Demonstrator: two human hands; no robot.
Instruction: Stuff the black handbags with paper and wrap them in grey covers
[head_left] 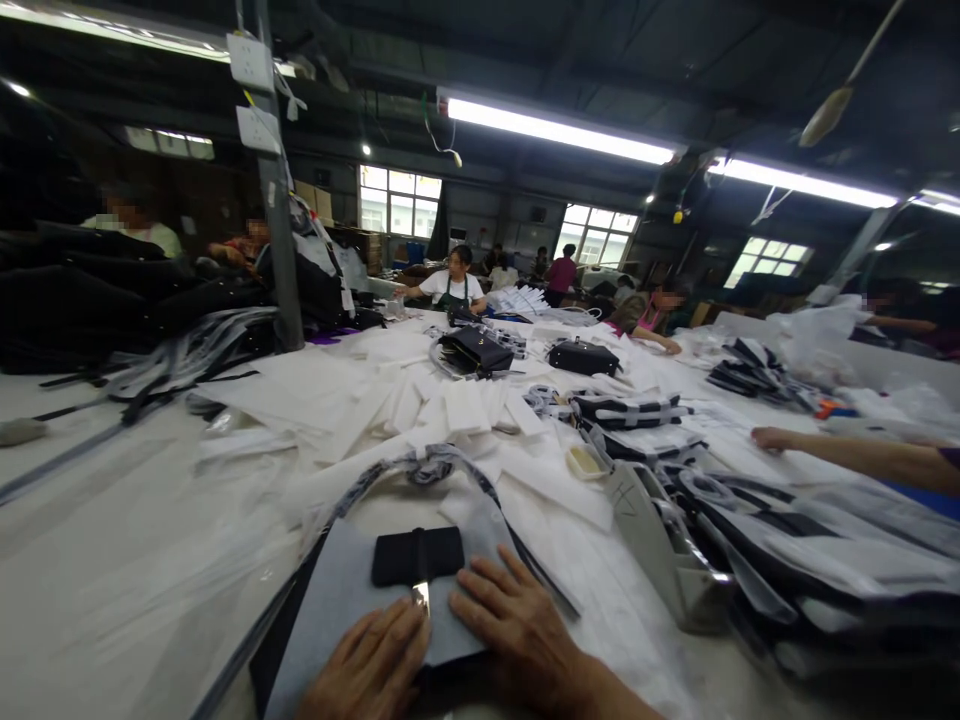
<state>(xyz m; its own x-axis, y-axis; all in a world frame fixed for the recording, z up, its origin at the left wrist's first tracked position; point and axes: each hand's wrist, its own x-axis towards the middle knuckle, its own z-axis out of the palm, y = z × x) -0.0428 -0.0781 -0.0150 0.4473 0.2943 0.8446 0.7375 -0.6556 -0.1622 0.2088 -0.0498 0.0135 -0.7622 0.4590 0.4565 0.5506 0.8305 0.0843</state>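
A dark handbag (262, 650) lies before me on the table, its front covered by a pale grey sheet (330, 605). Over the sheet sits a black strap tab (441, 556) with a shiny metal clasp (421, 598). The bag's handle (480, 478), wrapped in clear film, arches away behind it. My left hand (375, 655) rests on the sheet, fingers extended close together, fingertips at the clasp. Flat on the sheet to the right of the clasp is my right hand (521, 625), fingers spread and close to the tab. The bag's lower part is hidden beneath both hands.
White foam sheets (465, 408) are strewn beyond the bag. To the right stand a grey metal holder (649, 540) and a pile of wrapped bags (817, 570). A co-worker's arm (840, 455) reaches in there. A post (281, 250) rises at left.
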